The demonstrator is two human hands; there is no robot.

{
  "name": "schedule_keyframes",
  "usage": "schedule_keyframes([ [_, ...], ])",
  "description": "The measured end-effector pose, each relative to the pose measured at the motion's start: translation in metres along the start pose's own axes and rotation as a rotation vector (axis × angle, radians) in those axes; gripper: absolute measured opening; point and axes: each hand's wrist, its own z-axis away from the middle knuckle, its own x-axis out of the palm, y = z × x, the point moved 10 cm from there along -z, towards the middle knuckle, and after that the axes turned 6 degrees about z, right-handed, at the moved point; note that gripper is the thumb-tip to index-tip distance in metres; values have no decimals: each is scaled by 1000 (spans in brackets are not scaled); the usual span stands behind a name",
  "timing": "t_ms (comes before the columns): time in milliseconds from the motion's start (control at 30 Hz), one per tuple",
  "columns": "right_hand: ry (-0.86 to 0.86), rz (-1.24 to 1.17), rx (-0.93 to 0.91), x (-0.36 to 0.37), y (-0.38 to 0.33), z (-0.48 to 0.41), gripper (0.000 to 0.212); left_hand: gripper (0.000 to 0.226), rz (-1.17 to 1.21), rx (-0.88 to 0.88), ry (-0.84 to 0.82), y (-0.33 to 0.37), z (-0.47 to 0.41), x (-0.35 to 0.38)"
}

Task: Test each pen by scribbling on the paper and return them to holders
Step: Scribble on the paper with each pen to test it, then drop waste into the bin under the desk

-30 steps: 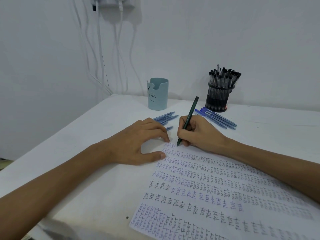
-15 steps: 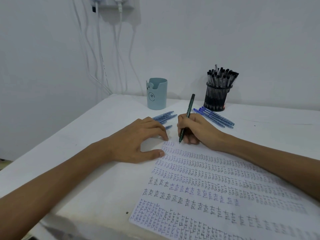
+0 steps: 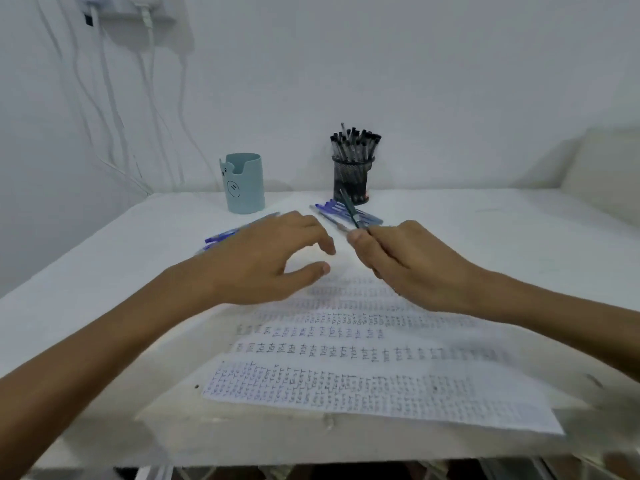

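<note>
My right hand (image 3: 405,261) grips a dark green pen (image 3: 348,207), lifted off the paper (image 3: 363,372) and pointing away toward the black mesh holder (image 3: 352,181), which is full of black-capped pens. My left hand (image 3: 266,261) hovers over the paper's top left corner with relaxed, slightly curled fingers, holding nothing. The paper lies in front of me, covered in rows of small scribbles. Blue pens (image 3: 346,213) lie loose in front of the mesh holder, and more blue pens (image 3: 225,235) lie partly hidden behind my left hand. A light blue cup holder (image 3: 245,183) stands at the back left.
The white table (image 3: 502,230) meets the wall at the back. White cables (image 3: 110,109) hang down the wall at the left from a socket strip. A pale cushion-like shape (image 3: 602,164) sits at the far right.
My right hand has lifted the green pen off the paper and swung it to point toward the mesh holder. My left hand has risen off the paper's corner. The view has shifted.
</note>
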Motion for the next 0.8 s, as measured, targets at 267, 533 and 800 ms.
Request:
schedule_keyframes([
  [267, 158, 62, 316, -78, 19, 185, 19, 33, 155, 358, -56, 187, -32, 65],
  [533, 389, 129, 713, -95, 28, 411, 39, 38, 367, 653, -336, 366, -35, 205],
  [800, 495, 106, 1186, -2, 65, 592, 31, 18, 408, 624, -818, 464, 13, 409],
])
